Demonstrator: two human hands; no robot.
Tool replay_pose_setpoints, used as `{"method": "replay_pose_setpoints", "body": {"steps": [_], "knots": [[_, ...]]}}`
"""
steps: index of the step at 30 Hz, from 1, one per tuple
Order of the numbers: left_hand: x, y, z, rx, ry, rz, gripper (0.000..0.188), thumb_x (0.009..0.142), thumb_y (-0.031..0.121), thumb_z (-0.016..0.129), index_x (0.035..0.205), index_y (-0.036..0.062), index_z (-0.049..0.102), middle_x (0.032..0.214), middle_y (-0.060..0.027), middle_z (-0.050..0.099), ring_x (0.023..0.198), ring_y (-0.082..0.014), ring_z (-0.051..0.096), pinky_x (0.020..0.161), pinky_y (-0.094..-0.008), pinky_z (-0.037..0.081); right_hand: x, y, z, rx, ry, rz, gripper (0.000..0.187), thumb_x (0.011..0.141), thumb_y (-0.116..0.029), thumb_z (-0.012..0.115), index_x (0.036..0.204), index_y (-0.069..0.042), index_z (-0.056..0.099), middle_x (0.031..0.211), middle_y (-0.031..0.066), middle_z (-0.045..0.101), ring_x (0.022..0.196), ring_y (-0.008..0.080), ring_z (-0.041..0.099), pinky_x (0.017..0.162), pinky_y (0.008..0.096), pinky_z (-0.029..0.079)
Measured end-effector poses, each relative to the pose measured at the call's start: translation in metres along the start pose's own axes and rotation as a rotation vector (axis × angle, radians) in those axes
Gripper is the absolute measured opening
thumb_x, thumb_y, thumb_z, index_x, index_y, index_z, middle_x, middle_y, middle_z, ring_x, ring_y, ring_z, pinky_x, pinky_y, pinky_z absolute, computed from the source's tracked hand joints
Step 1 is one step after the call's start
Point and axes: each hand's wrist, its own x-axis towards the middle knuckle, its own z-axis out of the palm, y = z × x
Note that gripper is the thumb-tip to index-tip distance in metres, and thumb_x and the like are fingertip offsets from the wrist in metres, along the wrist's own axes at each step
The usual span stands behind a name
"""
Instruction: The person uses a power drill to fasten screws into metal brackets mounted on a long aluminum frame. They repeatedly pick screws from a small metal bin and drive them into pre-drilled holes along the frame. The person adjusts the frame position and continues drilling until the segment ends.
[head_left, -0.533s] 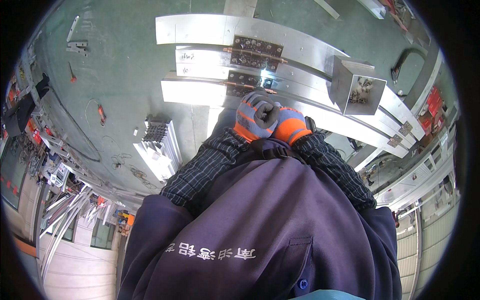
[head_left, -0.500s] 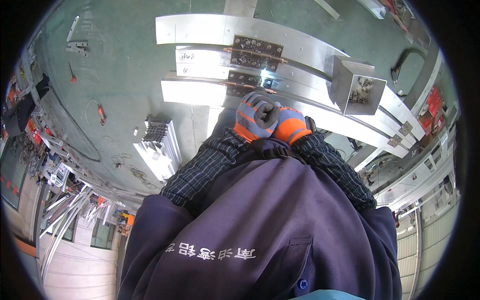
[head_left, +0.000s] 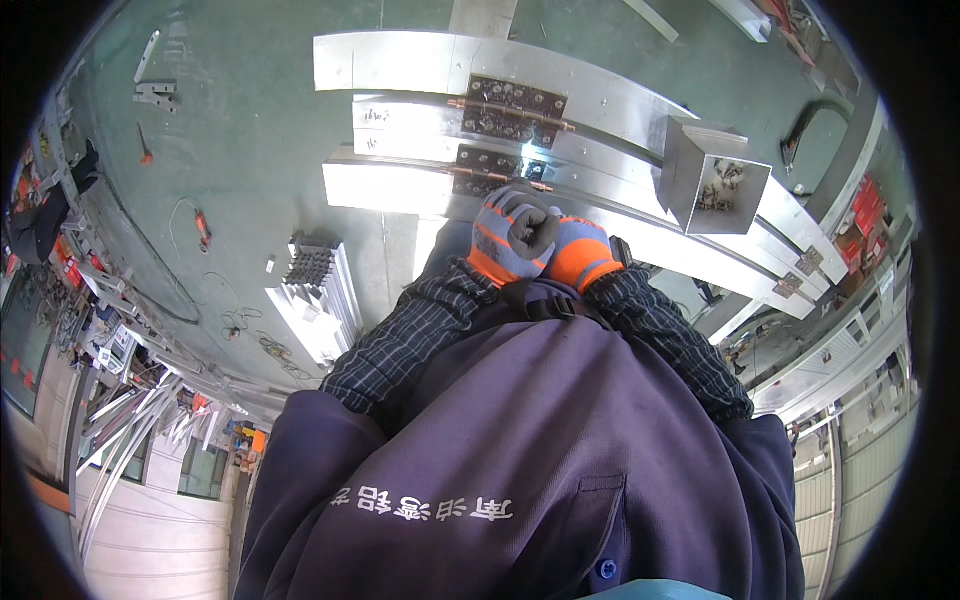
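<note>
In front of my waist, my two gloved hands are pressed together. My left hand (head_left: 503,232) wears a grey and orange work glove, its dark-coated fingers curled closed; whatever lies inside them does not show. Against it rests my right hand (head_left: 578,246), gloved alike, its fingers hidden behind the left. Just beyond them lie long silver metal bars (head_left: 385,185) side by side. A dark hinge (head_left: 485,160) with a copper-coloured pin sits on the nearer bars. Another dark hinge (head_left: 515,110) spans the bars farther off.
An open square metal box (head_left: 688,180) with small metal pieces inside stands on the bars at right. More hinges (head_left: 808,260) sit at the bars' right end. Stacked silver profiles (head_left: 325,300) lie on the floor at left, near an orange-handled tool (head_left: 203,230) and loose cords.
The whole view has shifted very slightly. My hands keep the same closed-together pose, and the bars, hinges and box stay in place.
</note>
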Motion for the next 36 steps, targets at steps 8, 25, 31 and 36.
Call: {"method": "replay_pose_setpoints", "body": {"steps": [8, 25, 31, 36], "knots": [[0.002, 0.001, 0.002, 0.007, 0.03, 0.013, 0.022, 0.08, 0.002, 0.08, 0.083, 0.0076, 0.059, 0.086, -0.0085, 0.066, 0.083, -0.0304, 0.065, 0.076, -0.0418, 0.054, -0.001, -0.003, -0.004, 0.014, -0.004, 0.019, 0.056, 0.076, -0.038, 0.077, 0.117, -0.002, 0.065, 0.103, 0.0219, 0.075, 0.101, 0.0401, 0.072, 0.085, 0.0473, 0.059], [0.016, -0.005, 0.009, 0.05, 0.07, -0.063, 0.015, 0.081, 0.009, 0.077, 0.084, 0.0074, 0.062, 0.086, -0.0111, 0.066, 0.082, -0.0347, 0.064, 0.074, -0.0446, 0.052, 0.024, 0.013, 0.0, -0.119, -0.01, 0.016, 0.039, 0.077, -0.034, 0.077, 0.104, -0.005, 0.075, 0.107, 0.0202, 0.076, 0.103, 0.0388, 0.073, 0.087, 0.0457, 0.059], [0.026, -0.01, 0.021, 0.052, 0.033, -0.085, 0.01, 0.081, 0.006, 0.077, 0.086, 0.0036, 0.068, 0.085, -0.0129, 0.067, 0.084, -0.033, 0.067, 0.073, -0.0403, 0.054, 0.037, 0.037, -0.001, 0.087, 0.134, -0.037, 0.039, 0.086, -0.03, 0.074, 0.115, -0.004, 0.072, 0.109, 0.0245, 0.073, 0.105, 0.0443, 0.069, 0.087, 0.0459, 0.056], [0.022, -0.012, 0.015, 0.023, 0.014, -0.198, 0.013, 0.083, 0.011, 0.079, 0.088, 0.0047, 0.069, 0.086, -0.0129, 0.068, 0.084, -0.0334, 0.067, 0.078, -0.0424, 0.055, 0.012, 0.004, -0.026, 0.191, 0.03, 0.015, 0.039, 0.083, -0.038, 0.072, 0.1, -0.004, 0.077, 0.103, 0.0233, 0.075, 0.103, 0.0431, 0.071, 0.087, 0.0482, 0.058]]}}
